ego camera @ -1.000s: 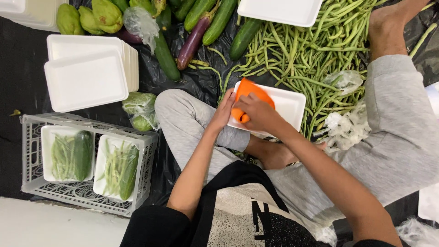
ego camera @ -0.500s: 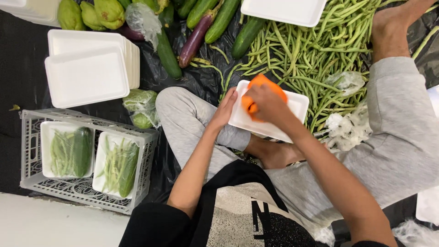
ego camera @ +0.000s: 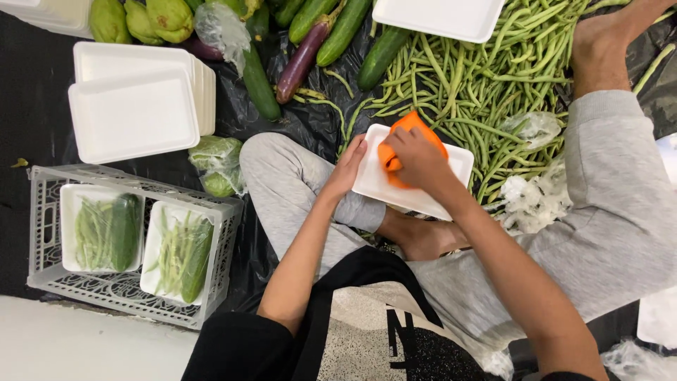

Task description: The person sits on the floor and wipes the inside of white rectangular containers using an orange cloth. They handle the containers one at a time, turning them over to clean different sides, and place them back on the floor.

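Two hands meet over one white foam tray [ego camera: 437, 192] that rests on the seated person's lap, near the middle of the view. The right hand [ego camera: 417, 159] has its fingers curled together and clamped on an orange cloth [ego camera: 412, 127], pressing it onto the tray's inner face. The left hand [ego camera: 348, 169] sits at nine o'clock of the cloth, fingers straight and together, laid flat against the tray's left edge; thumb position cannot be told.

Out from the tray, a heap of green beans [ego camera: 465, 77] spreads from twelve to three o'clock on black plastic sheeting [ego camera: 28, 106], with crumpled clear film [ego camera: 532, 197] at three o'clock. Cucumbers [ego camera: 342, 32] and a purple eggplant [ego camera: 302, 62] lie at eleven o'clock, and pale green chayotes [ego camera: 141, 20] farther on in the same direction. Another white tray [ego camera: 437, 15] lies at twelve o'clock, partly over the beans. A stack of empty foam trays [ego camera: 134, 113] sits at nine o'clock, well apart, with a bagged green vegetable [ego camera: 218, 166] between stack and knee. At eight o'clock a grey plastic crate [ego camera: 42, 275] holds two filled trays [ego camera: 106, 229] of beans and cucumber, side by side.
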